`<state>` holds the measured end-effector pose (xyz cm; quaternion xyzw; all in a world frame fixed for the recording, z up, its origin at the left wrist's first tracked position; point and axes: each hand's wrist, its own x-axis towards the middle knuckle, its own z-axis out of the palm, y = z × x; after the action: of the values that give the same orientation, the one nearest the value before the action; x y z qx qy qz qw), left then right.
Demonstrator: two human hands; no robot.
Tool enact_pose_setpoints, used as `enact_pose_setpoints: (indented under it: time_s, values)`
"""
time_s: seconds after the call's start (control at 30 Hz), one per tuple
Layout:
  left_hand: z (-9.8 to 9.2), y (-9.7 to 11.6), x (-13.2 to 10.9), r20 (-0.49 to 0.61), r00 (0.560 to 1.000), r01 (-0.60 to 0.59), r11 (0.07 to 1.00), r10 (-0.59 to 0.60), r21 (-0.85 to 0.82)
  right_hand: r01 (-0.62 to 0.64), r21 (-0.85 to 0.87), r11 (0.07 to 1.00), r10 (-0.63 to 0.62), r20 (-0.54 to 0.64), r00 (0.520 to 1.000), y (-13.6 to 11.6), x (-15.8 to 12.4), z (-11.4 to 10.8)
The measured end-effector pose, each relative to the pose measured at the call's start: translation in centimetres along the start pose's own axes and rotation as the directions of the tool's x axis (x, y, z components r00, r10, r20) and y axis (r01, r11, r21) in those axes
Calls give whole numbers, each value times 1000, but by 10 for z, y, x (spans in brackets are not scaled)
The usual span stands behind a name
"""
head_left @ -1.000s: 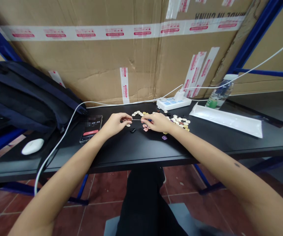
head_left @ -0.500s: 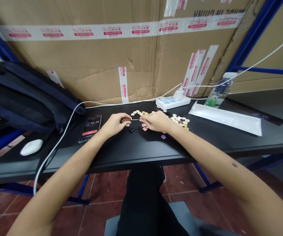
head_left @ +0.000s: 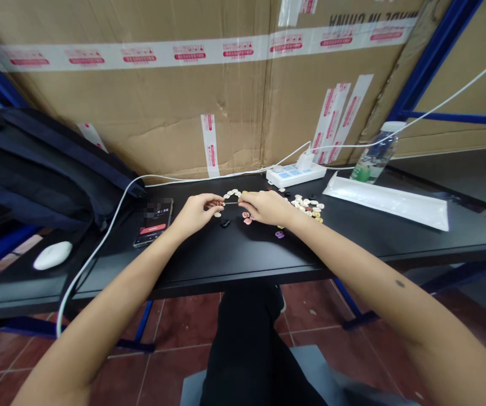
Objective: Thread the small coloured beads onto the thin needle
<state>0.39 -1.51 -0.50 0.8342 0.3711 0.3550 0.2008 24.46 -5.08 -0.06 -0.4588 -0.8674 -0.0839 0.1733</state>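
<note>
Over the black table (head_left: 243,254), my two hands are close together, with a thin straight strand (head_left: 231,203) stretched between their fingertips. It could be a cord or a needle; it is too fine to tell. My left hand (head_left: 200,211) is pinched at one end, where small reddish-brown bits show at the fingertips. At the other end my right hand (head_left: 266,206) has its thumb and fingers closed on the strand. Small button-like pieces lie around: pink ones (head_left: 247,219), black ones (head_left: 225,223), purple ones (head_left: 279,234) and a cream pile (head_left: 309,206). My right hand hides part of them.
At left are a phone (head_left: 154,223), a white rounded case (head_left: 52,255) and a dark backpack (head_left: 57,163). Behind stand a power strip (head_left: 296,175) and a cardboard box (head_left: 162,113). A bottle (head_left: 376,155) and a white packet (head_left: 387,201) are at right. A white cable (head_left: 120,203) crosses the left side.
The view has shifted very slightly. Both hands keep the same grip and place, and the strand between them looks slightly darker.
</note>
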Motion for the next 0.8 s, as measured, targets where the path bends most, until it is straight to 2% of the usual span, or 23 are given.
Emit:
enact_pose_setpoints:
  time_s: [0.1, 0.2, 0.23, 0.33, 0.43, 0.53, 0.6, 0.67, 0.73, 0.8]
  values:
    - [1, 1, -1, -15, 999, -35, 999, 35, 40, -17, 85, 996, 13, 41, 999, -2, 0, -4]
    - [1, 0, -2, -8, 995, -101, 989, 102, 106, -6, 246, 969, -20, 102, 995, -2, -1, -6]
    - [0, 0, -2, -3, 992, -123, 985, 124, 124, 1, 253, 968, -28, 103, 994, -2, -2, -6]
    - [0, 1, -2, -1, 986, -165, 975, 167, 148, 30, 56, 998, -32, 32, 999, 0, -4, -4]
    - [-1, 2, -2, -10, 984, -172, 974, 175, 146, 79, -175, 981, -83, -13, 996, 0, -5, -2]
    - [-1, 2, -2, -19, 985, -168, 973, 173, 155, 111, -230, 967, -115, -5, 993, -1, -5, 0]
    - [-1, 1, -2, -18, 983, -175, 969, 181, 172, 72, -171, 983, -74, -6, 997, -2, -5, 0]
    - [0, 0, -2, -8, 982, -186, 965, 191, 184, 38, -28, 999, -38, 20, 999, -2, -4, -1]
    - [1, -1, -3, 10, 980, -197, 962, 199, 187, 38, 139, 990, -48, 70, 996, -1, -4, -2]
    - [2, -1, -3, 27, 979, -203, 961, 202, 186, 46, 210, 977, -69, 101, 993, -1, -4, -3]
